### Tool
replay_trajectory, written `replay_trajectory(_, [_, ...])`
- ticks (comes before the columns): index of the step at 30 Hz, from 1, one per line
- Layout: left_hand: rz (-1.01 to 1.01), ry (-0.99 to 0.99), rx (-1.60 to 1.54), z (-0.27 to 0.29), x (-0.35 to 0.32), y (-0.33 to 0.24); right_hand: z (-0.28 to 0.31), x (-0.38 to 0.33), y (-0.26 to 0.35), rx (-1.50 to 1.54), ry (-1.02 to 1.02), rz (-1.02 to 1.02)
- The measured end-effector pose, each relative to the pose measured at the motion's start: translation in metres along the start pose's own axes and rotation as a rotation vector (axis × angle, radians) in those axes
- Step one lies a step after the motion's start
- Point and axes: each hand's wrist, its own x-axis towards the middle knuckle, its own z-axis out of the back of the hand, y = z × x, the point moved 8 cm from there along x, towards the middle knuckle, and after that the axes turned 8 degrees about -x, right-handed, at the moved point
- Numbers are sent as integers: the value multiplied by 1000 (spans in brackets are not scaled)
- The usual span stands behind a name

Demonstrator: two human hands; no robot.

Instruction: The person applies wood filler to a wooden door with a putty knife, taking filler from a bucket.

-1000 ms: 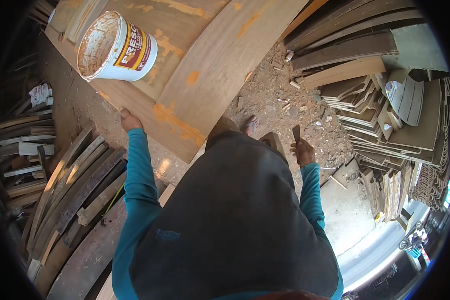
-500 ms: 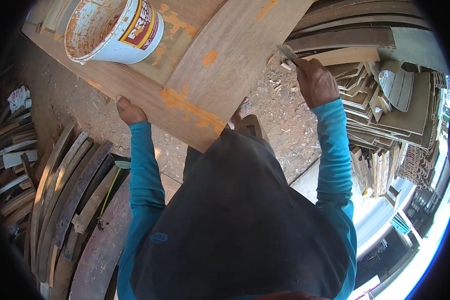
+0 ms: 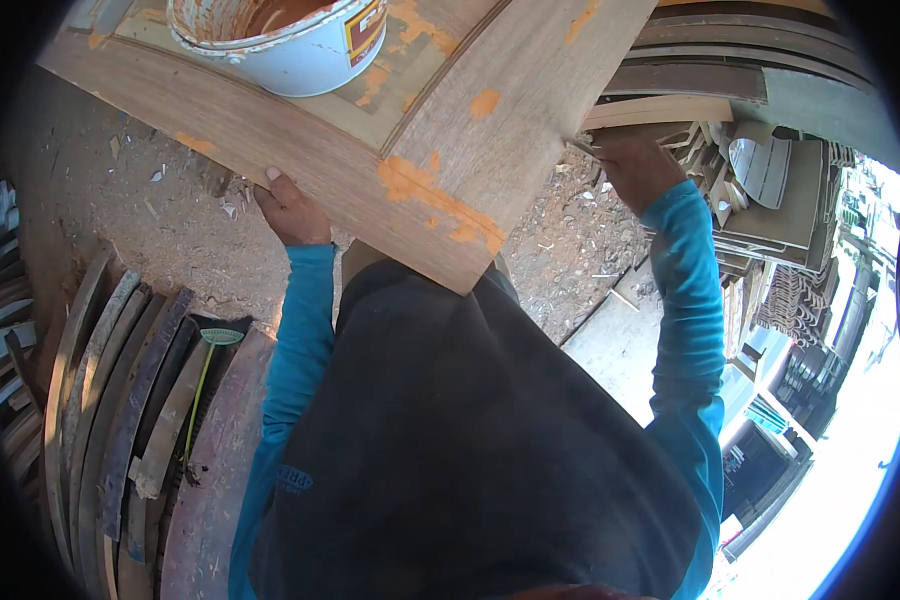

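Note:
A wooden door panel (image 3: pixel 260 135) with orange filler patches (image 3: pixel 425 195) lies in front of me, one corner close to my body. My left hand (image 3: pixel 292 208) grips its near left edge, thumb on top and the other fingers hidden underneath. In my right hand (image 3: pixel 642 172) is a putty knife (image 3: pixel 584 148), its blade at the panel's right edge; whether it touches the wood I cannot tell. A white bucket (image 3: pixel 310 62), smeared inside with orange filler, stands on the panel.
Curved wooden pieces (image 3: pixel 90 370) stand in a row at the left, with a green rake-like tool (image 3: pixel 219 337) among them. Cut boards (image 3: pixel 770 190) are stacked at the right, beyond my right arm. Wood chips lie on the dirt floor (image 3: pixel 570 250).
My right hand has brought the putty knife lower, to the panel's edge. The panel and bucket appear farther right as the view shifts. My left thumb now lies over the panel's edge.

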Motion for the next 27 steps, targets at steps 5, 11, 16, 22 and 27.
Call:
replay_trajectory(5, [3,41,-29,2,0,1,15,-1,-9,667,65,-251])
replay_trajectory(11, [27,68,44,-3,-4,-8,-6,24,-46,784,-200,-347])
replay_trajectory(16, [7,29,79,-1,-4,-9,2,53,-56,496,-403,-324])
replay_trajectory(22, [57,35,117,-2,-7,-9,3,73,-36,155,-440,-260])
replay_trajectory(27, [60,21,72,-3,-10,-8,5,75,-23,19,-283,-411])
